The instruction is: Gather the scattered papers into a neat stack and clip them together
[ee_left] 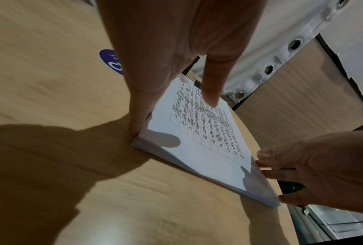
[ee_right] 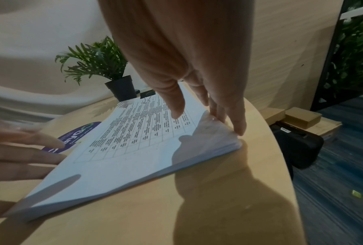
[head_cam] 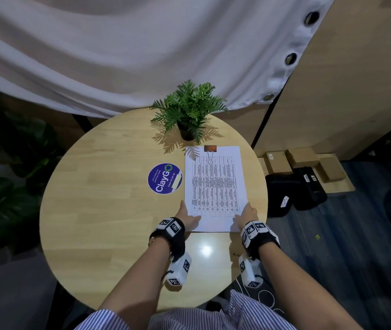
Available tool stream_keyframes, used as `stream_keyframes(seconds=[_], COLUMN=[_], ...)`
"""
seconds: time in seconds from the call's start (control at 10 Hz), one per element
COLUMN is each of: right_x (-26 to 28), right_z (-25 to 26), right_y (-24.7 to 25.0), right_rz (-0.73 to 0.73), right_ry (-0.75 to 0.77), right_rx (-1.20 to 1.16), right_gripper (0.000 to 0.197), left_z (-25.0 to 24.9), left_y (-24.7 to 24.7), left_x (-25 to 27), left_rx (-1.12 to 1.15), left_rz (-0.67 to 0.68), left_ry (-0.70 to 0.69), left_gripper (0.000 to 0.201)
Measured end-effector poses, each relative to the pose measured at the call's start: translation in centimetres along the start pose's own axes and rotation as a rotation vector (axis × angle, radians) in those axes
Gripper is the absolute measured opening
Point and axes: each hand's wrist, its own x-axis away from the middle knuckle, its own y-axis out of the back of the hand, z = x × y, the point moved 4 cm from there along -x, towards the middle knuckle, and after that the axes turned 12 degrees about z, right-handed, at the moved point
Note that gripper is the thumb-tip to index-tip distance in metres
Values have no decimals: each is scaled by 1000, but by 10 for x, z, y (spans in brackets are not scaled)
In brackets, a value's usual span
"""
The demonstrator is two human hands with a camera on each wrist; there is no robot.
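Note:
A stack of white printed papers [head_cam: 214, 186] lies flat on the round wooden table [head_cam: 106, 210]. A binder clip [head_cam: 210, 148] grips the middle of its far edge. My left hand [head_cam: 188, 214] has straight fingers against the stack's left edge near the front corner, thumb raised over the page. My right hand [head_cam: 247, 214] does the same on the right edge. In the left wrist view the left fingertips [ee_left: 137, 127] touch the paper stack's [ee_left: 208, 140] side. In the right wrist view the right fingertips [ee_right: 239, 129] touch the paper stack's [ee_right: 145, 149] slightly fanned sheets.
A small potted fern [head_cam: 189, 108] stands just beyond the clip. A round blue sticker [head_cam: 164, 178] sits left of the stack. The table's right edge runs close to my right hand. Cardboard boxes [head_cam: 301, 160] and black cases [head_cam: 297, 194] lie on the floor to the right.

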Motion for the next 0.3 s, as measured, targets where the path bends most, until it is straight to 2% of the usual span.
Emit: stream_keyframes(seconds=[0.1,0.2,0.3], right_x=[5,19,27], right_z=[0,22,46], right_y=[3,17,24], right_rz=[-4,-63,-61], right_ry=[-10,22,137], right_rx=[8,68,53], right_gripper=[72,74,73], left_z=[3,1,1], left_y=[2,16,28], left_x=[5,14,19], left_rx=[27,-3,44], left_rz=[25,-46,-141], left_ry=[-3,-29,-94], left_gripper=[91,80,62])
